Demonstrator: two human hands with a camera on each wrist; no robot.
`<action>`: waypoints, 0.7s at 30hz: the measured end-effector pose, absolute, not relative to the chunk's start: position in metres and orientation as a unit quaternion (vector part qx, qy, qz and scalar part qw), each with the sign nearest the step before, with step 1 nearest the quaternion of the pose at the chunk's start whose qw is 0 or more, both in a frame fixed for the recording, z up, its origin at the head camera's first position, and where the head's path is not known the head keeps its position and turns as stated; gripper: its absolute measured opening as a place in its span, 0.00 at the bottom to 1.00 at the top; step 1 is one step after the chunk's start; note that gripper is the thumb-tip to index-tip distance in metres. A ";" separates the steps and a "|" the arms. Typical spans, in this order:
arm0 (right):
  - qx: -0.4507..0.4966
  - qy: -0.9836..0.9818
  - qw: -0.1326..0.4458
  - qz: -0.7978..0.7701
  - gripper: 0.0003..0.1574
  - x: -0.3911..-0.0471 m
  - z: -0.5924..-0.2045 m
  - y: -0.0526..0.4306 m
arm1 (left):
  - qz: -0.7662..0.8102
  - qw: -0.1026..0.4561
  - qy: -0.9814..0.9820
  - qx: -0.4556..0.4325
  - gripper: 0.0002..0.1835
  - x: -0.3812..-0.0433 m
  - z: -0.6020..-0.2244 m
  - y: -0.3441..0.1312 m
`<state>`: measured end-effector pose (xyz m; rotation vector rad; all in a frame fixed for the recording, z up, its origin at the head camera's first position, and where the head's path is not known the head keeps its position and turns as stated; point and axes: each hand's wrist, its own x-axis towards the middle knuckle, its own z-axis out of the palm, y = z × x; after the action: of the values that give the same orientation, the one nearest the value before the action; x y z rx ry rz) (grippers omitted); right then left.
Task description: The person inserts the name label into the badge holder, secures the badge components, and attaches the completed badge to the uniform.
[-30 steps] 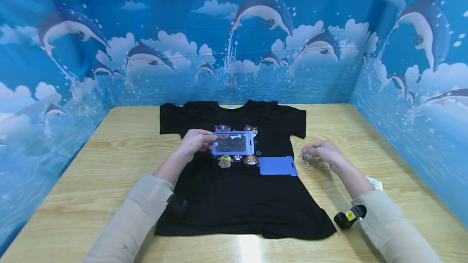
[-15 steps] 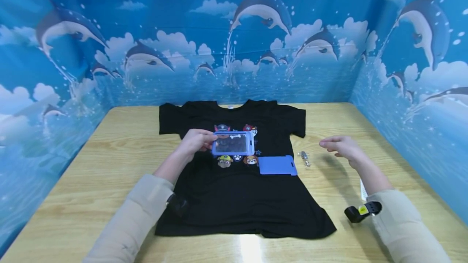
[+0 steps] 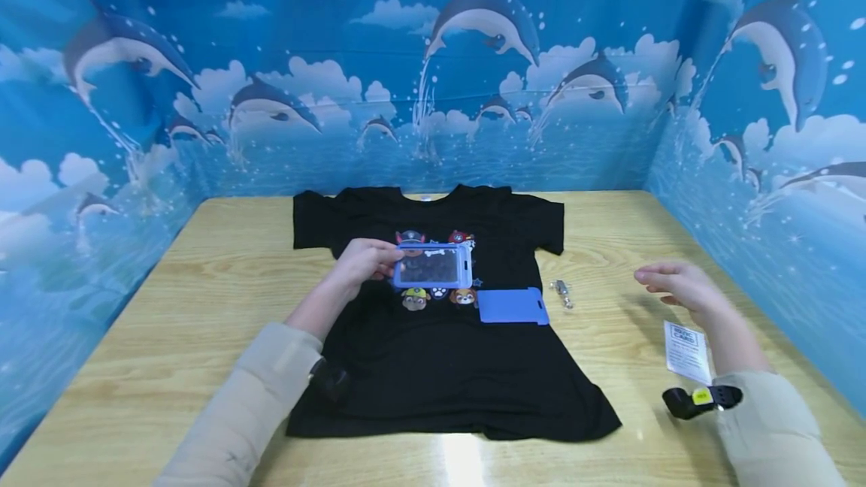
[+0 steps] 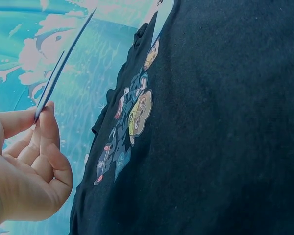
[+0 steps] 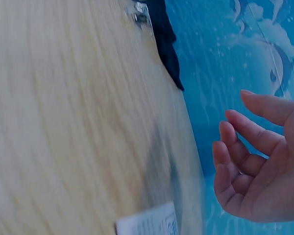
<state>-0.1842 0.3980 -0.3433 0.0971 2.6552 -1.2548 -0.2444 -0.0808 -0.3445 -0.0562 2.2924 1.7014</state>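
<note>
My left hand (image 3: 365, 261) pinches a blue-framed card holder (image 3: 433, 267) with a clear window by its left end, above the printed chest of a black T-shirt (image 3: 446, 374). In the left wrist view the holder (image 4: 59, 73) shows edge-on between thumb and fingers. My right hand (image 3: 679, 288) hovers over the wood at the right, fingers loosely bent and holding nothing. Below it lies a white printed card (image 3: 686, 352), whose corner also shows in the right wrist view. A flat blue cover (image 3: 513, 306) with a slot lies on the shirt's right side.
A small shiny metal clip (image 3: 562, 293) lies on the wooden table (image 3: 609, 231) just right of the shirt. A blue curtain (image 3: 325, 149) with dolphins rises around the table's back and sides.
My right hand has left the metal clip, which stays on the table, and moved right toward the white card. My left hand and the card holder have hardly moved.
</note>
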 end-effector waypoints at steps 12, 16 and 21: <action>0.069 0.908 0.114 -0.397 0.41 -0.162 -0.354 0.446 | 0.584 0.142 0.799 -0.001 0.17 -0.246 -0.346 -0.078; 0.096 0.901 0.120 -0.405 0.38 -0.153 -0.360 0.464 | 0.583 0.143 0.800 0.001 0.17 -0.246 -0.346 -0.077; 0.136 0.899 0.153 -0.386 0.43 -0.146 -0.362 0.478 | 0.583 0.144 0.800 0.001 0.17 -0.246 -0.346 -0.075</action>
<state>-0.1456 0.4784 -0.3623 0.3897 2.5804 -1.1082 -0.2456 -0.0753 -0.3461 0.0032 2.3047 1.6801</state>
